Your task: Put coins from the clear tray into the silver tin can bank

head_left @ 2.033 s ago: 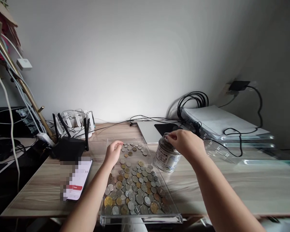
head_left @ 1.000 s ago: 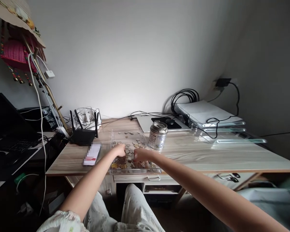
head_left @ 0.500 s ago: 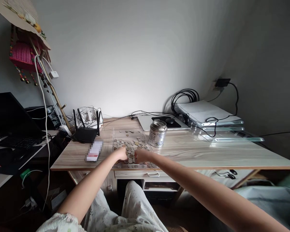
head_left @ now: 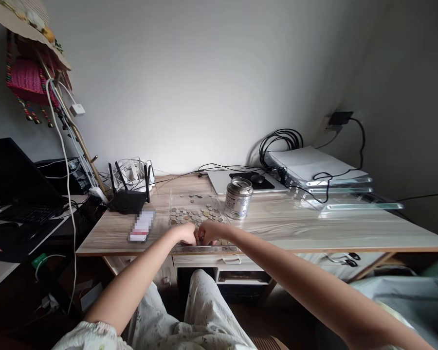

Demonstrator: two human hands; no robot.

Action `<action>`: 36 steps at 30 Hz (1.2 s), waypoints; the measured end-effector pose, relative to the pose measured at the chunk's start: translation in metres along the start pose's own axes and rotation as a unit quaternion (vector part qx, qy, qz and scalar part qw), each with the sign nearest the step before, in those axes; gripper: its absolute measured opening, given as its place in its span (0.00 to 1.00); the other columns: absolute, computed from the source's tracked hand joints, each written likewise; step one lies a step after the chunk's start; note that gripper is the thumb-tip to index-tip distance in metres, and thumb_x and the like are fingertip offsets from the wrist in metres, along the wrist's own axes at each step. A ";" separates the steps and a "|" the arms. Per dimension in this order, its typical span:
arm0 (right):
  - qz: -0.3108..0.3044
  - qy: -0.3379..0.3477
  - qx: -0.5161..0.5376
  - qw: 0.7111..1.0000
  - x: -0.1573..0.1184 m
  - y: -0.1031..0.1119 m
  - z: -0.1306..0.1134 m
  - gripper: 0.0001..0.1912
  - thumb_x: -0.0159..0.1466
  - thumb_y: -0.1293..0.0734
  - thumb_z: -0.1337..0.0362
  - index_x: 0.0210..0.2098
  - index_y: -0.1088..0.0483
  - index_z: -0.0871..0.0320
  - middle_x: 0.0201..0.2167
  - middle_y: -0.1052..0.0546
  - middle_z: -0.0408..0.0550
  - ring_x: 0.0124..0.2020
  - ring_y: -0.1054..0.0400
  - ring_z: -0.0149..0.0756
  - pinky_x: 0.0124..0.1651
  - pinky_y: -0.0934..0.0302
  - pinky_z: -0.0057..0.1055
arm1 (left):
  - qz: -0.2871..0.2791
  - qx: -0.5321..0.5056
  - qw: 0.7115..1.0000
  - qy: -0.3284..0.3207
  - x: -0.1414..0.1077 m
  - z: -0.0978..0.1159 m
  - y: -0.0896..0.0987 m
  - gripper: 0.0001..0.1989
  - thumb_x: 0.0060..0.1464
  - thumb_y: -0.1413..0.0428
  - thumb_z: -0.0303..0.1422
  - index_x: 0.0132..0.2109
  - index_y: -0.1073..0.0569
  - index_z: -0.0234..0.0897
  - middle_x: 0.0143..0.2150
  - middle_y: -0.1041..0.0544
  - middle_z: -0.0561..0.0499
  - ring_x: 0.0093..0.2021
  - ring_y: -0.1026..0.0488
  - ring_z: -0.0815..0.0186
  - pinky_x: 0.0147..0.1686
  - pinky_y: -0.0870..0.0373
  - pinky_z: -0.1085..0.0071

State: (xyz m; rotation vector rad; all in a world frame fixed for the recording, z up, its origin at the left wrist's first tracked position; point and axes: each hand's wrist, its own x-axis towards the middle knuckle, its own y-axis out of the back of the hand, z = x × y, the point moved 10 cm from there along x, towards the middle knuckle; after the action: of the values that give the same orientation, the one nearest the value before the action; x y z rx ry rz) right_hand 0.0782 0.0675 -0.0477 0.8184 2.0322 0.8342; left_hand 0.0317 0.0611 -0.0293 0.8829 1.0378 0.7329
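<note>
Many coins [head_left: 190, 214] lie spread in a clear plastic tray [head_left: 208, 250] near the front edge of the desk. Over the front part of the tray, my left hand [head_left: 187, 233] has its fingers curled down among the coins. My right hand [head_left: 211, 232] is right beside it, fingers also bent and pinched downward, its fingertips close to those of the left. Whatever the fingertips hold is hidden or too small to make out. A silver tin can [head_left: 238, 200] with a slot in its lid stands upright just right of the tray.
Left of the tray lie a phone [head_left: 141, 226] and a black router [head_left: 128, 200]. Behind the can are a closed laptop [head_left: 219, 181] and a mouse [head_left: 257, 179]. Clear stacked trays [head_left: 314, 183] with paper and a black cable occupy the right. A drawer handle [head_left: 231, 261] sits below.
My hands have come together; the right moved left and the left slightly right, both still low over the coins. The head view has shifted slightly.
</note>
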 end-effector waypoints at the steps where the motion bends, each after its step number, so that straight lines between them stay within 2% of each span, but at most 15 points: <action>1: -0.002 0.004 0.006 1.000 -0.001 0.000 -0.001 0.14 0.44 0.34 0.71 0.31 0.25 0.60 0.25 0.24 0.44 0.23 0.31 0.29 0.26 0.37 0.22 | -0.013 -0.011 1.000 -0.011 0.000 0.002 -0.001 0.08 0.32 0.41 0.26 0.28 0.25 0.35 0.25 0.25 0.50 0.27 0.28 0.65 0.26 0.35 0.75; 6: -0.006 0.024 0.045 0.999 -0.004 -0.001 -0.005 0.10 0.43 0.33 0.72 0.27 0.26 0.60 0.23 0.25 0.43 0.23 0.32 0.29 0.26 0.37 0.22 | -0.048 -0.089 0.994 -0.039 0.003 0.003 -0.005 0.04 0.34 0.43 0.24 0.24 0.27 0.35 0.21 0.27 0.51 0.23 0.29 0.66 0.24 0.34 0.73; 11: -0.051 0.047 0.113 0.991 -0.002 -0.005 -0.008 0.11 0.41 0.32 0.70 0.27 0.26 0.60 0.24 0.25 0.41 0.24 0.32 0.28 0.28 0.36 0.23 | -0.090 -0.147 0.984 -0.038 0.005 0.000 -0.010 0.06 0.33 0.42 0.22 0.18 0.31 0.34 0.18 0.29 0.53 0.20 0.31 0.66 0.23 0.33 0.71; 15: -0.065 0.054 0.154 0.984 0.001 -0.007 -0.002 0.10 0.39 0.30 0.68 0.24 0.26 0.61 0.19 0.27 0.40 0.22 0.33 0.29 0.27 0.35 0.25 | -0.109 -0.174 0.978 -0.046 0.002 -0.003 -0.011 0.06 0.33 0.43 0.20 0.21 0.29 0.34 0.20 0.28 0.53 0.20 0.31 0.67 0.24 0.32 0.69; 19: -0.027 0.068 0.192 0.979 0.002 0.009 0.011 0.09 0.44 0.31 0.65 0.26 0.27 0.62 0.19 0.27 0.41 0.23 0.32 0.29 0.28 0.35 0.25 | -0.103 -0.261 0.958 -0.053 0.003 -0.008 -0.017 0.10 0.35 0.45 0.17 0.27 0.26 0.34 0.23 0.27 0.54 0.21 0.32 0.70 0.24 0.33 0.72; 21: 0.033 0.083 0.230 0.969 0.000 0.032 0.016 0.11 0.47 0.33 0.62 0.27 0.27 0.62 0.22 0.26 0.43 0.24 0.32 0.28 0.30 0.35 0.24 | -0.080 -0.361 0.929 -0.028 0.009 -0.017 -0.019 0.09 0.37 0.45 0.18 0.28 0.26 0.32 0.22 0.28 0.53 0.21 0.32 0.72 0.23 0.33 0.74; 22: 0.069 0.092 0.254 0.960 -0.001 0.046 0.017 0.12 0.48 0.33 0.60 0.28 0.27 0.63 0.23 0.26 0.44 0.24 0.33 0.27 0.30 0.35 0.24 | -0.057 -0.435 0.899 -0.011 0.014 -0.022 -0.017 0.08 0.39 0.45 0.18 0.28 0.27 0.31 0.22 0.29 0.53 0.20 0.32 0.73 0.23 0.34 0.76; 25: 0.162 0.116 0.293 0.935 0.000 0.081 0.011 0.14 0.50 0.33 0.58 0.28 0.28 0.64 0.24 0.25 0.46 0.24 0.33 0.27 0.29 0.36 0.24 | -0.003 -0.650 0.759 0.035 0.031 -0.033 -0.011 0.03 0.46 0.48 0.22 0.28 0.30 0.30 0.20 0.32 0.54 0.17 0.36 0.77 0.17 0.41 0.82; 26: 0.181 0.117 0.285 0.934 0.003 0.087 0.007 0.14 0.50 0.34 0.58 0.28 0.27 0.64 0.24 0.25 0.46 0.24 0.33 0.28 0.29 0.37 0.24 | 0.002 -0.689 0.723 0.041 0.037 -0.033 -0.008 0.04 0.49 0.50 0.24 0.28 0.31 0.31 0.20 0.33 0.54 0.17 0.37 0.78 0.14 0.45 0.84; 27: 0.196 0.116 0.270 0.936 0.007 0.091 0.001 0.13 0.51 0.34 0.58 0.29 0.27 0.64 0.23 0.25 0.46 0.24 0.33 0.28 0.28 0.37 0.24 | 0.001 -0.711 0.702 0.043 0.043 -0.032 -0.005 0.06 0.51 0.52 0.27 0.28 0.33 0.32 0.20 0.34 0.54 0.16 0.39 0.78 0.12 0.49 0.84; 29: 0.221 0.108 0.241 0.939 0.015 0.095 -0.009 0.13 0.52 0.35 0.59 0.27 0.27 0.64 0.21 0.26 0.47 0.23 0.33 0.30 0.27 0.39 0.25 | -0.003 -0.721 0.692 0.038 0.052 -0.027 0.003 0.12 0.55 0.56 0.34 0.28 0.35 0.33 0.20 0.34 0.53 0.15 0.41 0.78 0.10 0.56 0.84; 32: 0.270 0.114 0.198 0.935 0.014 0.105 -0.021 0.16 0.54 0.36 0.56 0.24 0.26 0.64 0.20 0.26 0.49 0.26 0.32 0.34 0.29 0.40 0.27 | -0.021 -0.745 0.665 0.033 0.062 -0.023 0.010 0.17 0.55 0.58 0.40 0.26 0.37 0.34 0.20 0.34 0.52 0.13 0.44 0.78 0.09 0.59 0.83; 34: 0.356 0.135 0.158 0.911 -0.007 0.126 -0.022 0.16 0.55 0.38 0.56 0.25 0.26 0.61 0.26 0.24 0.50 0.30 0.32 0.35 0.33 0.40 0.27 | -0.027 -0.756 0.652 0.037 0.067 -0.026 0.013 0.18 0.56 0.58 0.40 0.25 0.37 0.33 0.20 0.34 0.51 0.13 0.45 0.79 0.10 0.59 0.82; 36: 0.462 0.136 0.128 0.867 -0.043 0.156 -0.010 0.16 0.57 0.39 0.55 0.29 0.25 0.59 0.31 0.23 0.50 0.31 0.32 0.35 0.34 0.40 0.27 | -0.022 -0.756 0.652 0.046 0.073 -0.031 0.018 0.16 0.56 0.57 0.38 0.26 0.35 0.32 0.20 0.33 0.50 0.13 0.44 0.78 0.10 0.57 0.82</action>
State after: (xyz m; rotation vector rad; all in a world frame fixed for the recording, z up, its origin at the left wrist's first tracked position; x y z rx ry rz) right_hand 0.1313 0.1218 0.0953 2.0067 1.9648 1.2441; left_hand 0.0261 0.1396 -0.0507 -0.6684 0.2117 1.2494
